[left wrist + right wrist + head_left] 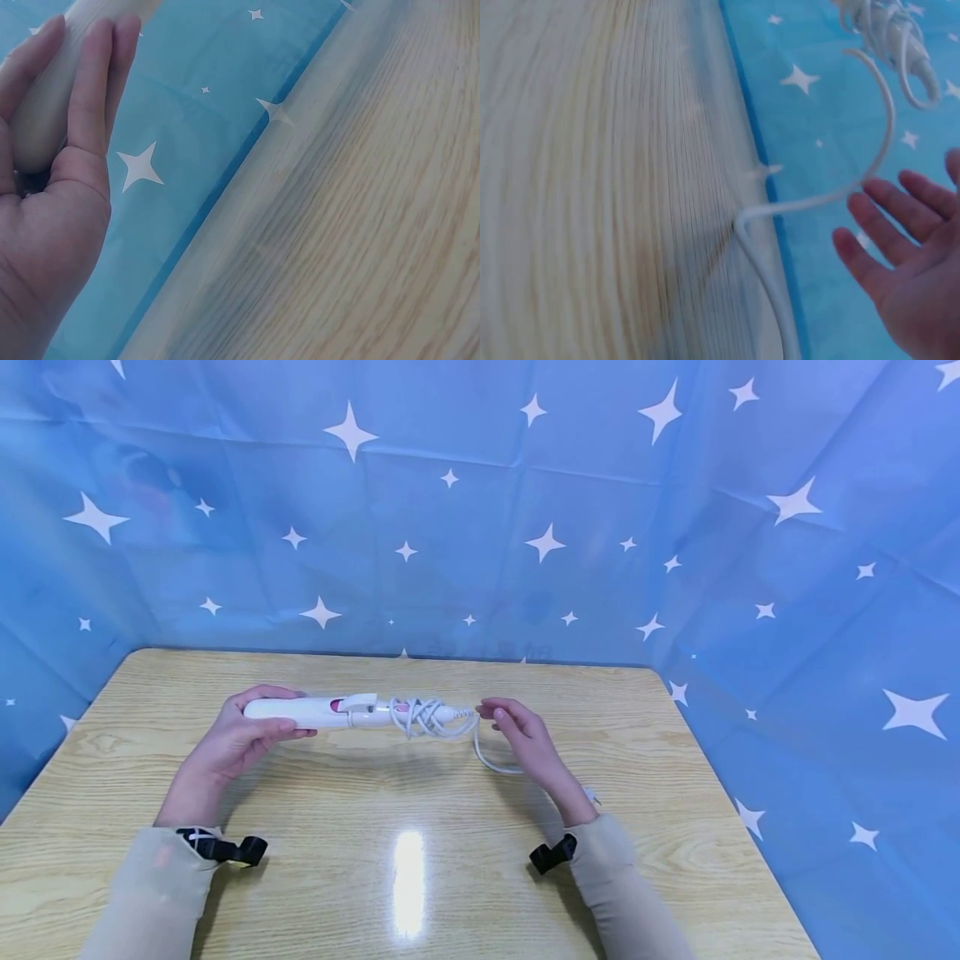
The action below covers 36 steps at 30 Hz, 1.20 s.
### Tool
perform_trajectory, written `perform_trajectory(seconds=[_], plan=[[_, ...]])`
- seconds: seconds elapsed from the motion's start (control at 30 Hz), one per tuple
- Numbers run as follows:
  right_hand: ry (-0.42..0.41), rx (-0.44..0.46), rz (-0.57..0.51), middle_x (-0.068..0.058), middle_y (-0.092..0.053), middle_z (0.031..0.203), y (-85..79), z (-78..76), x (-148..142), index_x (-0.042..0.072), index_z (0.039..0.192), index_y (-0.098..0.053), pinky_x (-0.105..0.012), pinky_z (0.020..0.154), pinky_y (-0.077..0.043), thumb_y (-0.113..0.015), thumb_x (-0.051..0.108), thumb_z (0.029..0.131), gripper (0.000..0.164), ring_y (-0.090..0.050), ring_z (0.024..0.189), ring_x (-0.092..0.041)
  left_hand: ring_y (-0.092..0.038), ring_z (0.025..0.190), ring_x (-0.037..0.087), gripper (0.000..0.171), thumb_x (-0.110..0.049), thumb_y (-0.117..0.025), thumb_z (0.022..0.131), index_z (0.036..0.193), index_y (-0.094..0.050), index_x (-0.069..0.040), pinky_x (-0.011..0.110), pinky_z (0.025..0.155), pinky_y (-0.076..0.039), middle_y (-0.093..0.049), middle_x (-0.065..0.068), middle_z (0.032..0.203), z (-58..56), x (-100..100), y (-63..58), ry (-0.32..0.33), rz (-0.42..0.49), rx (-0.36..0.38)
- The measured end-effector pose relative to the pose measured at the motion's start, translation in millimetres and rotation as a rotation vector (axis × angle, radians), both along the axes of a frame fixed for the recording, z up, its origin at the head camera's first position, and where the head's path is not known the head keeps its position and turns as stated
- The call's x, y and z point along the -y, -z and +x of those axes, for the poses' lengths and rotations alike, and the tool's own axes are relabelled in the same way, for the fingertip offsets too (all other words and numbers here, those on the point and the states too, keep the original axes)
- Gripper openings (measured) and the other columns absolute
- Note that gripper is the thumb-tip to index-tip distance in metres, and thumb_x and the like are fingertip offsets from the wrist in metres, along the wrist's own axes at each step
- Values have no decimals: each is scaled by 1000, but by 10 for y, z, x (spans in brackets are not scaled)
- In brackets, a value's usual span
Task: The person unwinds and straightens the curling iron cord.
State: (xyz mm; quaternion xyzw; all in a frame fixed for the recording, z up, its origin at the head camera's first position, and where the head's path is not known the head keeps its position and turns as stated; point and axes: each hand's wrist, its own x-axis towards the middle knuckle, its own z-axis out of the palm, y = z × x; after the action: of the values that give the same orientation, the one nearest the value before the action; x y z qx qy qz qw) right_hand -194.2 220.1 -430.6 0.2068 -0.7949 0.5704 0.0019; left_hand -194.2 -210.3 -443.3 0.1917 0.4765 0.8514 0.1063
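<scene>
A white hair styling iron with pink details is held level above the table. My left hand grips its rounded left end, thumb on the near side and fingers on the far side. In the left wrist view, the fingers curl along the pale barrel. White cord is wound in loose loops round the iron's right end, and a free length hangs down from there. My right hand is beside that end. In the right wrist view its fingers are extended and spread, fingertips right at the hanging cord.
The wooden table runs under both hands, with a bright light reflection near its middle. A star-printed blue cloth hangs behind and along the right side. A small plug end shows beside my right wrist.
</scene>
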Motion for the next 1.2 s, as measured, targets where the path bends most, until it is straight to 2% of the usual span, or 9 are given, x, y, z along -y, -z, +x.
perform_trajectory(seconds=[0.13, 0.37, 0.47, 0.7, 0.77, 0.87, 0.93, 1.0, 1.2], plan=[[-13, -31, -27, -25, -66, 128, -12, -11, 134, -10, 133, -59, -56, 111, -45, -34, 14, 114, 40, -59, 123, -38, -66, 111, 28, 41, 26, -52, 91, 114, -74, 1, 48, 89, -61, -65, 14, 123, 3, 0, -10, -1, -15, -11], [-41, -41, -42, -28, -70, 103, 17, -10, 206, -14, 116, -64, -53, 113, -42, -26, 13, 114, 47, -63, 109, -40, -65, 112, 29, 40, 27, -53, 90, 114, -74, 2, 48, 89, -61, -65, 15, 123, 4, -3, -25, -2, 3, 12], [-47, -41, -33, -26, -71, 97, 24, 4, 183, -11, 112, -66, -50, 111, -44, -25, 13, 115, 48, -65, 104, -37, -66, 112, 29, 41, 28, -51, 90, 114, -74, 2, 48, 89, -61, -66, 15, 123, 7, 2, -20, 2, 16, 24], [-32, 34, -15, -24, -69, 100, -12, 62, 96, -9, 111, -68, -49, 98, -55, -48, 10, 109, 28, -67, 92, -26, -67, 112, 29, 41, 27, -50, 91, 114, -73, 3, 47, 90, -60, -65, 14, 123, 5, 20, -15, -6, 16, 33], [-34, 59, 12, -27, -68, 102, -116, 128, 102, -11, 110, -68, -51, 98, -55, -54, 6, 106, 22, -66, 92, -23, -67, 112, 28, 40, 27, -51, 91, 114, -73, 3, 47, 90, -60, -66, 14, 123, 8, 28, -14, -10, 13, 39], [-20, 69, 81, -23, -70, 102, -256, 225, 109, -11, 108, -70, -42, 88, -56, -62, 3, 101, 18, -63, 90, -16, -66, 112, 28, 41, 27, -51, 91, 113, -74, 2, 46, 90, -60, -66, 13, 123, 11, 41, -8, -7, 12, 47], [-15, 55, 115, -19, -71, 99, -345, 281, 108, -11, 107, -71, -35, 79, -53, -65, 1, 99, 16, -59, 86, -15, -67, 112, 28, 41, 28, -50, 91, 113, -74, 2, 46, 90, -60, -66, 13, 123, 11, 50, -9, -2, 10, 48], [0, 37, 136, -11, -71, 93, -343, 279, 78, -9, 105, -73, -30, 70, -48, -67, 2, 98, 14, -56, 81, -16, -67, 112, 28, 41, 27, -50, 91, 114, -74, 1, 46, 90, -60, -66, 13, 123, 10, 59, -8, -2, 9, 47], [86, -15, 128, -3, -67, 86, -365, 250, -70, -9, 103, -73, -27, 71, -48, -66, 0, 98, 13, -55, 79, -14, -67, 111, 28, 42, 27, -51, 91, 114, -73, 1, 46, 89, -61, -65, 14, 123, 34, 83, -13, -19, -10, 26]])
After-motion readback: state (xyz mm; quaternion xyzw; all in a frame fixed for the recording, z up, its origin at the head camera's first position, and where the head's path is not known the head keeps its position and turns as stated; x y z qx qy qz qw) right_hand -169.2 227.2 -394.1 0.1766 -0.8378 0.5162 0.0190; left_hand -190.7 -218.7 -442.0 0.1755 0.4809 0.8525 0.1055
